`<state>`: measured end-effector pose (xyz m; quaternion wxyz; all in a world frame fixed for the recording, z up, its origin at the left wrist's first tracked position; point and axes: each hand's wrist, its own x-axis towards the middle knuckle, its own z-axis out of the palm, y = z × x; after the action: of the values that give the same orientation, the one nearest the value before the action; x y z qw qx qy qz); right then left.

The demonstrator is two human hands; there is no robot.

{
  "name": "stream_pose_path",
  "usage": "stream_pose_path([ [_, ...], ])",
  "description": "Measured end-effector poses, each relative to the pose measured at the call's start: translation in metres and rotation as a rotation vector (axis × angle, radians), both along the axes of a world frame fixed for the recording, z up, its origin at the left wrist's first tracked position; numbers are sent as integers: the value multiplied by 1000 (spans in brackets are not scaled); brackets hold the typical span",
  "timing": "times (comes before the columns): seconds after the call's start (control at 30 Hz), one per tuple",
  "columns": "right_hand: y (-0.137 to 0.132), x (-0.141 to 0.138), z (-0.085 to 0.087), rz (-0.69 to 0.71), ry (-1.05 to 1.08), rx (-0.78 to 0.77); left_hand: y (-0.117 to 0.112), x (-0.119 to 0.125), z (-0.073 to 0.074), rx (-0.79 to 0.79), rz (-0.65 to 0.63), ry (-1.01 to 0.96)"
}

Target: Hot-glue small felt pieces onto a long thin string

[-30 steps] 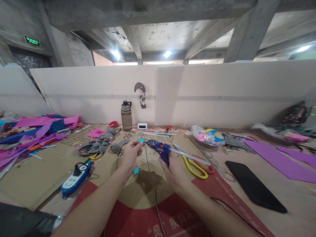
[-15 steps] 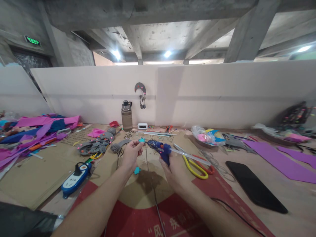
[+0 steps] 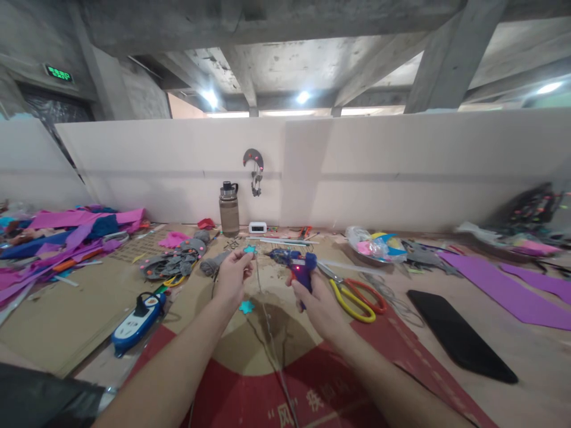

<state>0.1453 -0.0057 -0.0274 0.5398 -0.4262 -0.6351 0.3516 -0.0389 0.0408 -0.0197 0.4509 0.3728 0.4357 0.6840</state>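
Note:
My left hand (image 3: 232,276) pinches a small teal star-shaped foam piece (image 3: 250,250) between thumb and fingers, held above the table. A thin wire hangs from it toward me. My right hand (image 3: 317,300) grips a blue hot glue gun (image 3: 298,265) by its handle, a red light lit on its body, nozzle pointing left toward the star with a small gap between them. A second teal star (image 3: 245,307) lies on the cardboard below my left hand.
Yellow and orange-handled scissors (image 3: 357,295) lie right of the glue gun. A black flat object (image 3: 459,334) lies further right, a blue-white power strip (image 3: 136,318) at the left. A brown bottle (image 3: 229,210) and white clock (image 3: 257,227) stand by the wall. Felt scraps (image 3: 66,238) are piled at the left.
Both hands have drawn apart slightly: the glue gun's nozzle pulled back from the teal star, and the right hand shifted right and tilted the gun upright. The left hand lifted the star a little.

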Motion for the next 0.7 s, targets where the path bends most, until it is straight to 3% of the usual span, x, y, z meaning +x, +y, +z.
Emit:
stream_pose_path([
  [0.1, 14, 4, -10, 94, 198, -217, 0, 1, 0, -55, -93, -159],
  [0.17, 25, 8, -18, 66, 145, -299, -1, 3, 1, -57, -148, -189],
  [0.23, 34, 12, -24, 9, -43, -330, -4, 6, 3, -35, -190, -177],
  [0.37, 43, 18, -24, -138, -526, -215, -8, 11, 5, 35, -237, -103],
  [0.53, 35, 17, -16, -380, -963, -61, -12, 14, 6, 75, -268, -121],
  [0.63, 29, 15, -11, -504, -1096, -4, -12, 16, 7, 74, -284, -135],
  [0.7, 27, 15, -8, -558, -1058, 41, -13, 17, 7, 80, -285, -130],
])
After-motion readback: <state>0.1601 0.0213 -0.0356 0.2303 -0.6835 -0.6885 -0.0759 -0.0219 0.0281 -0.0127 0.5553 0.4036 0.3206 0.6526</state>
